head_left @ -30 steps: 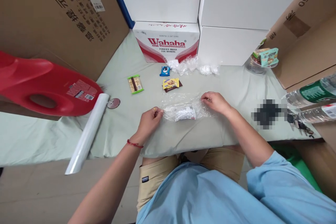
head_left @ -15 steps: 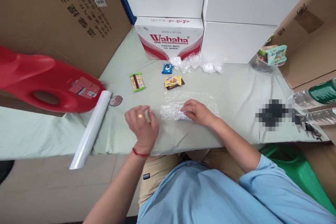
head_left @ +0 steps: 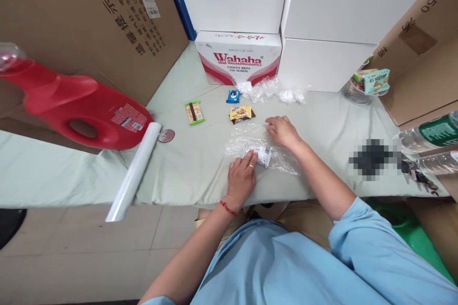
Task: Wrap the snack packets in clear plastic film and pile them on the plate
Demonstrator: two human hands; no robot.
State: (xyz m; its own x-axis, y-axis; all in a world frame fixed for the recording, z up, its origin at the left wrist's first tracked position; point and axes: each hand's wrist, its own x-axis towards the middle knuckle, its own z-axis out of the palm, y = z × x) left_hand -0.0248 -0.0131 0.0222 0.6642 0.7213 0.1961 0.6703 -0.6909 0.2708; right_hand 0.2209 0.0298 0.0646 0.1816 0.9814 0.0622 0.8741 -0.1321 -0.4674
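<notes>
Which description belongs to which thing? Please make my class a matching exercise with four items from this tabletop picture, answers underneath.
Things
1. Left hand
2. Yellow cookie packet
3. Roll of plastic film
4. Small blue packet

Descriptions
A. One end past the table's front edge
B. Nearest the Wahaha carton
C. Overlapping a brown packet
D. Resting on clear film and a white printed packet

Pairs: 1-D, 2-C, 3-A, 4-B

left hand (head_left: 242, 176) on packet (head_left: 264, 156) | right hand (head_left: 282, 131) near clear film (head_left: 282, 162)
</notes>
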